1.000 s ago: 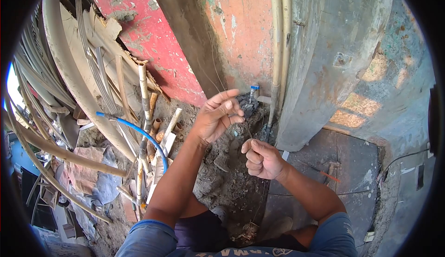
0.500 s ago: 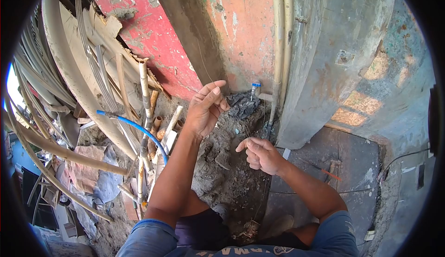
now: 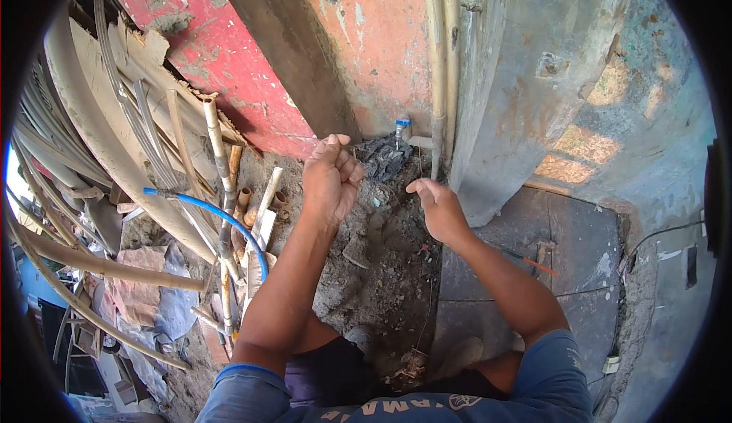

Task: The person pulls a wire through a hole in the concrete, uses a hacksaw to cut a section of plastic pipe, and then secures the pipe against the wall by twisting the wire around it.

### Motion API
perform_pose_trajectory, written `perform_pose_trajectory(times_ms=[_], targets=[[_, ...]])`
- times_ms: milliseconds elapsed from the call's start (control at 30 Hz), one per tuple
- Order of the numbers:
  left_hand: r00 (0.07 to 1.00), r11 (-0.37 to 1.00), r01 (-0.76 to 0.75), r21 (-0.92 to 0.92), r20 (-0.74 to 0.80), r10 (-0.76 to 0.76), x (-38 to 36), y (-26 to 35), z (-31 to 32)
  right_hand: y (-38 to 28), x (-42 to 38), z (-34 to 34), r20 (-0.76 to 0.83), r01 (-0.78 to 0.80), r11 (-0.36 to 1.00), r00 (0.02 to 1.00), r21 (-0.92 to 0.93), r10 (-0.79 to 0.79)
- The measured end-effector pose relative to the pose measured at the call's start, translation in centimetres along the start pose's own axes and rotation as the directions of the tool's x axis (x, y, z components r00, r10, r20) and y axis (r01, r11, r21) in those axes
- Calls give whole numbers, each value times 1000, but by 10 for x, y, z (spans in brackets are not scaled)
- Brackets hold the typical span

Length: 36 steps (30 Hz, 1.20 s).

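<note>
My left hand (image 3: 332, 183) is raised in front of the wall's foot, fingers curled in a pinch on a thin string that barely shows. Lower and to the right, my right hand (image 3: 441, 208) is also closed, thumb and forefinger pinching the thin string (image 3: 420, 165). A fine length of it hangs below toward a small tangled clump (image 3: 412, 363) on the ground by my feet. Just beyond my hands, a blue-handled tap (image 3: 402, 127) stands on a pipe at the wall, with crumpled dark plastic (image 3: 383, 159) beside it.
A blue hose (image 3: 229, 219) curves past bamboo and pipe pieces (image 3: 223, 164) on the left. Long pale pipes (image 3: 91, 118) lean there. Dug soil (image 3: 366, 270) lies below my hands. Dark paving slabs (image 3: 526, 301) hold a red-tipped rod (image 3: 540, 265). Upright pipes (image 3: 436, 57) run up the wall.
My right hand has risen toward the tap and turned, its fingers closer together. The left hand's fingers have curled in more. The view has shifted slightly to the right.
</note>
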<state>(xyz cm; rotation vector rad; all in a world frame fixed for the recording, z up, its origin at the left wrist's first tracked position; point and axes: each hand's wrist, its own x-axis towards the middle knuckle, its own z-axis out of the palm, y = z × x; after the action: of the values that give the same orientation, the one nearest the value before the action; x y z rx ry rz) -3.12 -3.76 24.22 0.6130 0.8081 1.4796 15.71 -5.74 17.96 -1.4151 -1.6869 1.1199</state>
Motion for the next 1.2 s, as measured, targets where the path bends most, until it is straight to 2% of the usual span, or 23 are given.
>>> perform_pose_trajectory(times_ms=[33, 100, 133, 200, 233, 300, 333, 367, 433, 500, 533, 567, 633, 667, 733, 800, 867, 900, 1000, 1067, 1133, 1167, 1200], targets=[[997, 995, -22, -99, -76, 14, 6, 1, -5, -5, -4, -2, -2, 0, 1000, 1000, 0, 0], [982, 962, -29, -271, -186, -23, 20, 8, -20, -9, -18, 4, -223, 386, 918, 906, 86, -360], [982, 963, -32, -269, -189, -21, 22, 14, -24, -4, -27, 14, -205, 571, 820, 809, 47, -551], [979, 960, 51, -277, -178, -103, 22, 22, -25, -1, -42, 33, -35, 764, 645, 644, -19, -764], [986, 970, 83, -227, -120, -112, 19, 25, -24, 2, -40, 35, -33, 763, 646, 646, -14, -763], [993, 987, 88, -135, -63, -97, 10, 28, -19, 11, -33, 33, 432, 531, 758, 826, -379, -363], [996, 995, 86, -43, 4, -86, 8, 27, -18, 23, -23, 31, 434, 528, 760, 827, -378, -358], [996, 995, 90, -45, 1, -90, 7, 23, -19, 41, -7, 27, 363, 485, 802, 858, -348, -362], [990, 989, 54, -136, 139, -35, 10, 18, -21, 47, 4, 13, 292, 452, 834, 883, -315, -368], [985, 977, 12, -213, 169, 24, 15, 24, -27, 40, 10, 2, 345, 219, 975, 918, -25, -197], [978, 957, -19, -290, 192, 77, 15, 30, -30, 36, 9, -3, 350, 234, 972, 912, -18, -213], [978, 958, -36, -285, 185, 91, 15, 36, -32, 32, 4, -6, 432, 64, 978, 890, 199, -146], [970, 944, -78, -321, 195, 147, 13, 44, -34, 32, -4, -5, 584, -265, 794, 800, 547, -135], [970, 943, -95, -320, 185, 160, 13, 47, -36, 36, -8, -3, 594, -263, 796, 791, 545, -145], [941, 937, -119, -327, 263, 211, 13, 54, -41, 41, -11, 2, 723, -434, 686, 662, 584, -197], [944, 939, -143, -311, 242, 224, 13, 57, -43, 36, -14, 7, 760, -404, 742, 614, 534, -213], [917, 951, -98, -292, 346, 200, 13, 55, -47, 21, -19, 8, 852, -179, 949, 506, 258, -135], [913, 935, -85, -345, 349, 212, 13, 56, -48, 14, -19, 9, 853, 13, 977, 485, 211, -191], [871, 914, -47, -403, 431, 235, 16, 62, -58, 18, -25, 20, 801, 37, 937, 508, 346, -316], [892, 914, -34, -405, 400, 211, 16, 66, -59, 10, -27, 17, 806, -52, 929, 517, 367, -289], [931, 909, 19, -417, 338, 135, 16, 66, -59, -3, -27, 8, 844, -24, 989, 525, 146, -112], [922, 917, 47, -395, 372, 113, 19, 67, -63, 1, -24, 8, 839, -39, 989, 535, 144, -101], [943, 961, 27, -276, 327, 67, 14, 70, -61, 9, -20, 10, 803, 140, 987, 578, 81, -148]])
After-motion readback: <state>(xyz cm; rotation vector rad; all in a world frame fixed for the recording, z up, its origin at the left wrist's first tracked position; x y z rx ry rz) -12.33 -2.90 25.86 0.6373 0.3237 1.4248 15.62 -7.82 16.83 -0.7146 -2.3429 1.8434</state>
